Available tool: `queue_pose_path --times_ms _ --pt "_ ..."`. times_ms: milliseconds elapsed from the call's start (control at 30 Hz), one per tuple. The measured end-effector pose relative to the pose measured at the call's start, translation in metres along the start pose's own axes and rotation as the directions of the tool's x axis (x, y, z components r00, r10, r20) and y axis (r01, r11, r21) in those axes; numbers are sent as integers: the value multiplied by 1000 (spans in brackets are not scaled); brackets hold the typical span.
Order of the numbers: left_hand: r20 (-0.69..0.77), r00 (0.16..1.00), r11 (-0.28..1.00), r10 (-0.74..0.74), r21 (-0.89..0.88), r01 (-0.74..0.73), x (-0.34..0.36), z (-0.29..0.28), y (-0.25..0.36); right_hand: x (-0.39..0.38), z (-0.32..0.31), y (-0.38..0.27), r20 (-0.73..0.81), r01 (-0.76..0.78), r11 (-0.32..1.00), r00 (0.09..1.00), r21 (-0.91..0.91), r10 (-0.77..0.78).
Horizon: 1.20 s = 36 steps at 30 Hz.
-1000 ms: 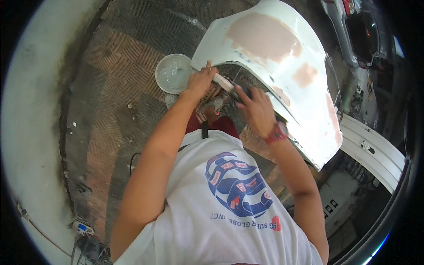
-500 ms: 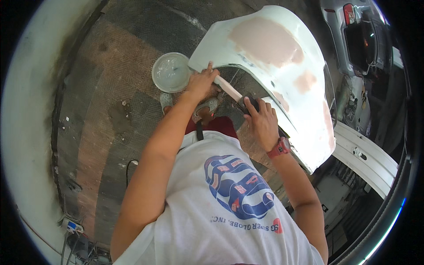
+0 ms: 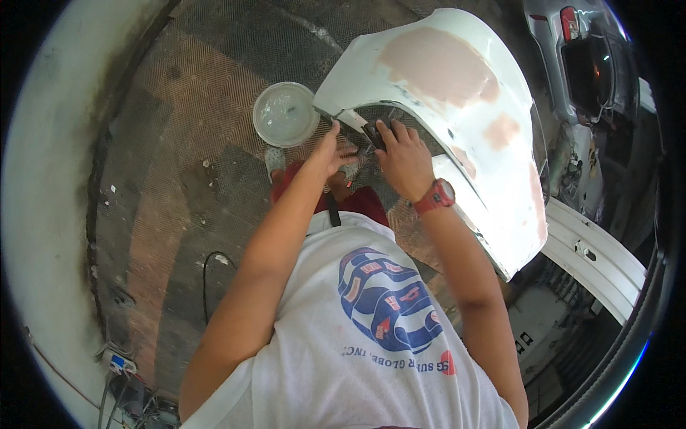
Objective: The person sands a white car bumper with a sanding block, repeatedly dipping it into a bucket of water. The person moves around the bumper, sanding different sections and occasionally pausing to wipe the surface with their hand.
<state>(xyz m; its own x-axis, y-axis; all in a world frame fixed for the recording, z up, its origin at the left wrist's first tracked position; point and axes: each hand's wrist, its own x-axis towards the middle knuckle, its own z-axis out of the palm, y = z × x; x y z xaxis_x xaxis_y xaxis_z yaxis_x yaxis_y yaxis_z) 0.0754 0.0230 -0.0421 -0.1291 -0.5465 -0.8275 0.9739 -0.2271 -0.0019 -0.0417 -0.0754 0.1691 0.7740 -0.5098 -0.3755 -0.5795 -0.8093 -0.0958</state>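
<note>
Where the patterned floor (image 3: 179,93) spreads below, we list first one large curved panel (image 3: 457,107), white with pinkish patches, ahead and to the right of the body, its narrow edge strip (image 3: 352,119) within reach. Item: one round pale tub (image 3: 255,114), just beside the panel's left corner, holding cloudy, whitish liquid (image 3: 279,129). Item: two hands, apart from each other. The left hand (image 3: 334,154), half a second ago laid over the strip's left end, is now lower, empty, fingers spread; whether a fingertip touches the corner, we cannot tell. The right hand (image 3: 401,157) is clamped on one dark block (image 3: 374,136), partly hidden, which has moved up the strip; we judge the work has thus reached the end just uncovered. Smallest: something dark in the tub, unidentified.
</note>
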Motion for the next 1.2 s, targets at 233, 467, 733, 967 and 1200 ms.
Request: queue_pose_path --times_ms 233,467,733,967,1200 --pt "187 982 991 39 -136 -13 49 -10 -10 -66 -30 25 74 11 999 997 -52 -7" --pt "209 972 988 111 -127 -86 35 4 -10 25 -11 1 91 177 977 982 -121 -167" --pt "137 988 997 71 -26 -68 32 8 -18 15 -9 -15 138 172 957 980 -233 -142" --pt "155 980 988 121 -120 -103 34 3 -15 -19 -39 0 122 172 966 981 -193 -151" --pt "212 973 994 92 -79 -77 47 -3 -17 41 -2 -18 127 149 955 985 -258 -119"
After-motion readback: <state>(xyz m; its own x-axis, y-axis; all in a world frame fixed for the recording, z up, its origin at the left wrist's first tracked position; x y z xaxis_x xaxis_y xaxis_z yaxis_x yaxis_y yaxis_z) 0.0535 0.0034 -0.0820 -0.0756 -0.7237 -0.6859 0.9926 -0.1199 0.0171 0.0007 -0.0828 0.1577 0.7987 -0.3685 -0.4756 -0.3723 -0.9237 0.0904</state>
